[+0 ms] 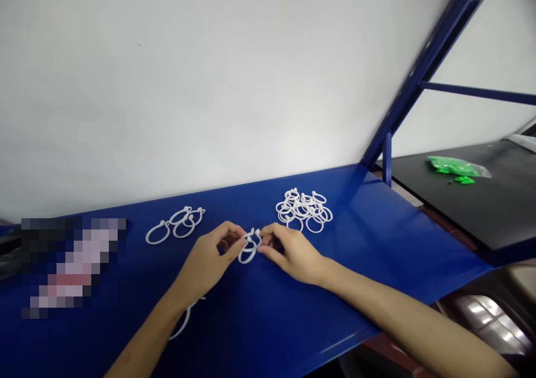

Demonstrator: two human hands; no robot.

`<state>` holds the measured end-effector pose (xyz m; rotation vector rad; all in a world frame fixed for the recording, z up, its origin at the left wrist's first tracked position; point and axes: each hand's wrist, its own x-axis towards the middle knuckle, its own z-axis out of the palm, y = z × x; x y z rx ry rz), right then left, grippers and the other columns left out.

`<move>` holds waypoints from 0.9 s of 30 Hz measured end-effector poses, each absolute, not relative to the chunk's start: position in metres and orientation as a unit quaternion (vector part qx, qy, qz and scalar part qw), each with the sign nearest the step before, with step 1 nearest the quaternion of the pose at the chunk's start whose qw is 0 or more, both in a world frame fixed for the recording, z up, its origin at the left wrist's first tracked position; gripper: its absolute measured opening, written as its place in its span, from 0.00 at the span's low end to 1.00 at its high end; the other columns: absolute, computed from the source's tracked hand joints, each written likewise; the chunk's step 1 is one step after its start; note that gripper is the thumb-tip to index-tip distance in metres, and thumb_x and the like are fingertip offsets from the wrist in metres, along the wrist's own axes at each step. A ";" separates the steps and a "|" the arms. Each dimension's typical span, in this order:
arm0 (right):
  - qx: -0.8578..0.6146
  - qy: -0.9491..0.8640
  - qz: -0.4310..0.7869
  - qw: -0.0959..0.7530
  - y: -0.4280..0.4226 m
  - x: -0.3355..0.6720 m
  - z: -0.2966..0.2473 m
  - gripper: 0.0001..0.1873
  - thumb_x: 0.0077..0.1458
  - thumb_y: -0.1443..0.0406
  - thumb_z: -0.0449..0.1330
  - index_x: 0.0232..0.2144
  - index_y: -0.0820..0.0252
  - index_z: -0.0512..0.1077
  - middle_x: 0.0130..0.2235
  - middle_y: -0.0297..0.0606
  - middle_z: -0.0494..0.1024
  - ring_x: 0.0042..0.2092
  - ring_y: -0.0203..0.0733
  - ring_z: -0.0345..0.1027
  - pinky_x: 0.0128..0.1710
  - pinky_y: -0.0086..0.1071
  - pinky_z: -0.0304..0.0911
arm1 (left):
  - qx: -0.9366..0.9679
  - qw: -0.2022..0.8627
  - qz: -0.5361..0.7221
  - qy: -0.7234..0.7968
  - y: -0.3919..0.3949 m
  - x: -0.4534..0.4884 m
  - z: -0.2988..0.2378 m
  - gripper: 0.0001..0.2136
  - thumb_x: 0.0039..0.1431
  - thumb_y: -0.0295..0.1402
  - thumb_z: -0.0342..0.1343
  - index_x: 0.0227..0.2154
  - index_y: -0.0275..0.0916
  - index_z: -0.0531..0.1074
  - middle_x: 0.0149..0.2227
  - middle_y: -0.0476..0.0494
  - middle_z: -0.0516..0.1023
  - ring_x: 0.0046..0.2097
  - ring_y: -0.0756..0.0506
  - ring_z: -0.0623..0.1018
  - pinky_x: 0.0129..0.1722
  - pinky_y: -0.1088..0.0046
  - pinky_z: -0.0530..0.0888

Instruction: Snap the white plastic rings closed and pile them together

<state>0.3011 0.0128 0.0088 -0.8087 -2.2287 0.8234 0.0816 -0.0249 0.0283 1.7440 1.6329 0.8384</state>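
My left hand [207, 261] is closed in a pinch on the left side of white plastic curtain rings [247, 258]. At least two rings overlap there, with small knobs at their tops. From the other side, my right hand [299, 255] pinches the right edge of the same rings between thumb and fingers. The two hands are close together, just apart, above the blue tabletop [259, 316]. Exactly which ring each hand grips is partly hidden by the fingertips. Under my left forearm lies another white ring [182, 326], partly covered.
A heap of several white rings [307, 211] lies beyond my right hand. Several more rings [158, 234] lie at back left. A blurred-out item [84, 261] sits at far left. Behind stands a wall; a blue metal frame [402, 110] rises right, beside a black table [452, 199] holding a green packet [454, 166].
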 end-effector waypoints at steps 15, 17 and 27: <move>-0.341 -0.808 0.332 0.347 0.022 0.298 -0.008 0.05 0.61 0.69 0.59 0.38 0.57 0.66 0.39 0.36 0.75 0.35 0.37 0.70 0.38 0.32 0.67 | 0.629 0.442 0.316 0.556 -0.030 0.096 0.024 0.12 0.61 0.46 0.56 0.35 0.42 0.69 0.34 0.51 0.78 0.38 0.47 0.78 0.42 0.68 0.73; -0.343 -0.808 0.326 0.350 0.024 0.298 -0.007 0.02 0.63 0.68 0.57 0.38 0.57 0.66 0.34 0.33 0.75 0.33 0.37 0.70 0.36 0.31 0.66 | 0.648 0.417 0.306 0.559 -0.030 0.096 0.024 0.11 0.61 0.44 0.55 0.36 0.42 0.70 0.35 0.50 0.78 0.39 0.47 0.78 0.42 0.67 0.73; -0.291 -0.864 0.236 0.336 0.024 0.303 0.000 0.06 0.62 0.71 0.58 0.40 0.59 0.72 0.36 0.37 0.74 0.38 0.40 0.68 0.40 0.33 0.66 | 0.718 0.207 0.295 0.596 -0.026 0.092 0.006 0.12 0.57 0.35 0.58 0.44 0.44 0.71 0.43 0.47 0.75 0.40 0.46 0.76 0.41 0.66 0.75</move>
